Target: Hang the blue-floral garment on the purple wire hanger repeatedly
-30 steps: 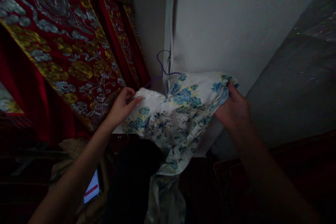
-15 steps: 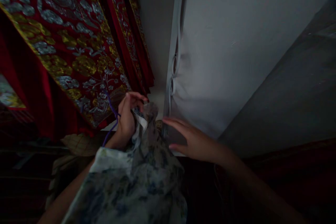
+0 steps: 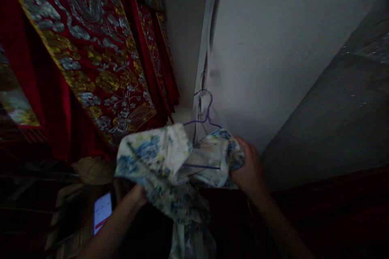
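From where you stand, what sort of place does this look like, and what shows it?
Probably a dim indoor corner, perhaps in a home or shrine room: a pale wall with cords running down it, and red hangings richly worked in gold and silver.

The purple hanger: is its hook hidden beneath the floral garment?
No, the hook of the purple hanger curves in plain view above the floral garment.
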`<move>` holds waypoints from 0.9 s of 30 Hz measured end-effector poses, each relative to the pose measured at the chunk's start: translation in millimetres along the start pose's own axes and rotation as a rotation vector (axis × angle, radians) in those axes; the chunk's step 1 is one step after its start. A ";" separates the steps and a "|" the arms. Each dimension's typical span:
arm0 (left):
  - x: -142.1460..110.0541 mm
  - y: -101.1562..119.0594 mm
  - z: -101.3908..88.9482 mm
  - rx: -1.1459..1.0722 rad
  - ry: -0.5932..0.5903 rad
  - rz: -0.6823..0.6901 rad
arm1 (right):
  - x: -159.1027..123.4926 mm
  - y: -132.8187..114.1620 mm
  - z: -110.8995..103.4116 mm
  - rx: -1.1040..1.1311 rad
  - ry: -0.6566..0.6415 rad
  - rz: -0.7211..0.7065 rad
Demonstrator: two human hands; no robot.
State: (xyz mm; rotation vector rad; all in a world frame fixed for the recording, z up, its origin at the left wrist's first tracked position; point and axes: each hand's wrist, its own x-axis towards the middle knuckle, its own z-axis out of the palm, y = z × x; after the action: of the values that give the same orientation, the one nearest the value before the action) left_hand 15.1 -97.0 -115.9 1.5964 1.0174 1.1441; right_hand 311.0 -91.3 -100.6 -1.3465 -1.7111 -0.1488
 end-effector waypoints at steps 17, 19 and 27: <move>-19.1 -26.0 47.2 -0.599 0.649 -0.246 | 43.5 -23.8 -39.5 0.075 0.038 -0.149; -31.0 -40.3 55.5 -0.679 0.717 -0.375 | 14.8 -22.7 -35.2 0.281 0.147 -0.012; -73.9 -52.8 70.5 -0.768 0.655 -0.477 | -80.4 -77.4 65.8 1.006 -0.170 0.905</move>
State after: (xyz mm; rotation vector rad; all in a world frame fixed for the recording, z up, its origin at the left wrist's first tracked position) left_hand 59.7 -167.1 -195.4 0.3420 1.0824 1.4906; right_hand 207.9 -139.7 -162.2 -1.1811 -0.8766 1.1961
